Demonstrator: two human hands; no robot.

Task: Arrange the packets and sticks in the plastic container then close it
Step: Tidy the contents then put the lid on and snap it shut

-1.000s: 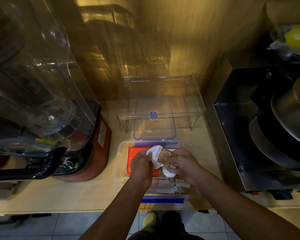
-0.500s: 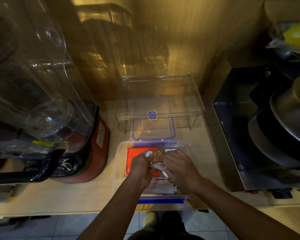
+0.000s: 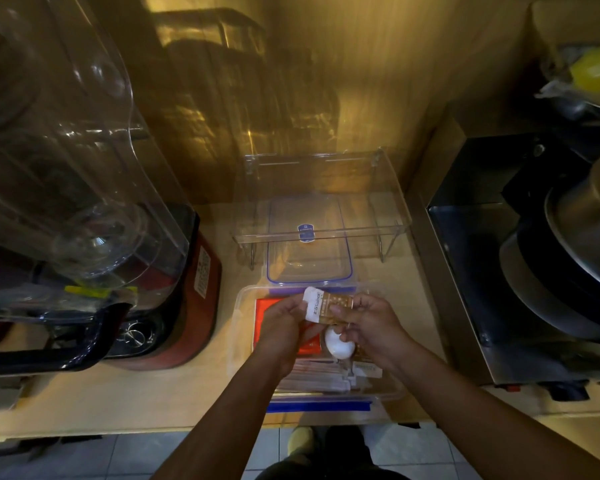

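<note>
A clear plastic container [image 3: 245, 341] with blue clips sits open at the counter's front edge. Inside lie a red packet [image 3: 269, 306], a white rounded sachet [image 3: 338, 344] and a row of pale sticks [image 3: 312, 377] near the front wall. Above the container both hands hold a brown-and-white packet [image 3: 326, 304]: my left hand [image 3: 281, 323] pinches its white end, my right hand [image 3: 369, 320] grips the brown end. The blue-rimmed lid [image 3: 309, 261] lies flat just behind the container.
A clear acrylic riser shelf [image 3: 321, 230] stands over the lid's far half. A red-based blender with a large clear cover [image 3: 84, 188] crowds the left. A steel appliance holding stacked pans [image 3: 534, 271] fills the right. Floor tiles show below the counter edge.
Half a second ago both hands were pressed low into the container; now they have lifted slightly, holding the brown-and-white packet flat between them, and the white sachet lies uncovered below.
</note>
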